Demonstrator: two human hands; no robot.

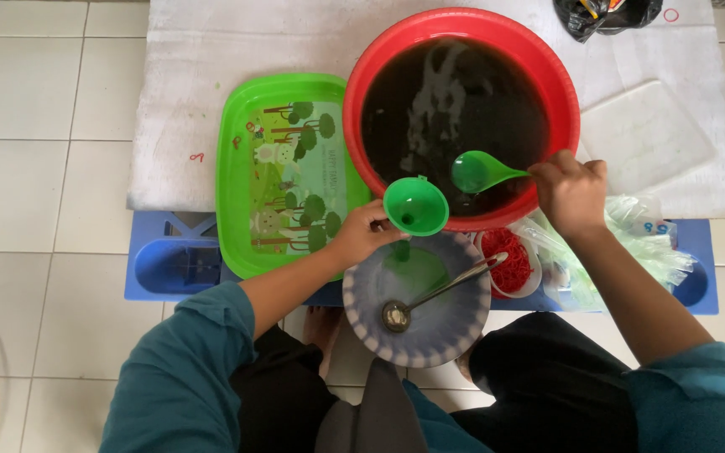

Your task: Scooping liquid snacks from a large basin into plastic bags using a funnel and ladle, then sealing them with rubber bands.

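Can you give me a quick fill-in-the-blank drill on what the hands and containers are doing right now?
1. The right hand holds a green ladle over the ____ basin of dark liquid.
2. The left hand holds a green ____.
3. A metal spoon lies in the grey ____.
4. The tray beside the basin is ____.

Missing words: red; funnel; bowl; green

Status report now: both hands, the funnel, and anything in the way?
Left hand holds green funnel over grey bowl. Right hand holds green ladle above dark liquid in red basin. Metal spoon lies in bowl.
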